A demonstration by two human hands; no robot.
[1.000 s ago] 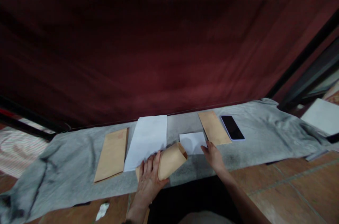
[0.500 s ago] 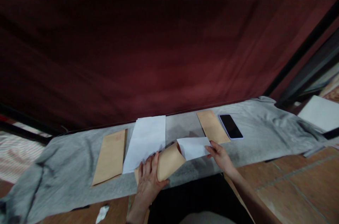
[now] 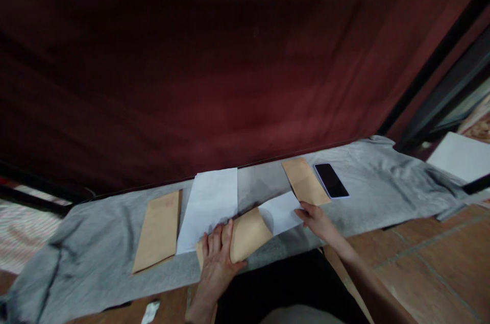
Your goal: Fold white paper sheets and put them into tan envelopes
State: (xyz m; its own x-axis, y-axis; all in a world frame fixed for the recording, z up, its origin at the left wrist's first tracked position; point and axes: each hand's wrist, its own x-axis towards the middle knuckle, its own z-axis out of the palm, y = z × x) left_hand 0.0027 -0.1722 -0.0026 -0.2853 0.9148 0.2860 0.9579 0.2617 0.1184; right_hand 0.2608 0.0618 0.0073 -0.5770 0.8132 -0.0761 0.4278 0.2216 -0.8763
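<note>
One stack [image 3: 156, 232]: layered brown paper, left of the envelope [image 3: 250, 236].
Sheets [image 3: 212, 199]: smooth, white, just left of the envelope.
Left hand [image 3: 219, 260]: fingers together, thumb apart, holding the envelope.
Envelope: bowed brown paper on grey cloth [image 3: 95, 245]; long axis and mouth slant right, away.
Note [image 3: 282, 213]: white, at the envelope's mouth.
Right hand [image 3: 314, 220]: pinching the note's right end.

Legible text, numbers, brands or signs: none. Brown envelope [image 3: 156, 234] at 8 o'clock from view centre bears a faint reddish mark [image 3: 170, 202] near its own 1 o'clock corner; mark is blurred, too small to read; letters or figures, cannot tell.
</note>
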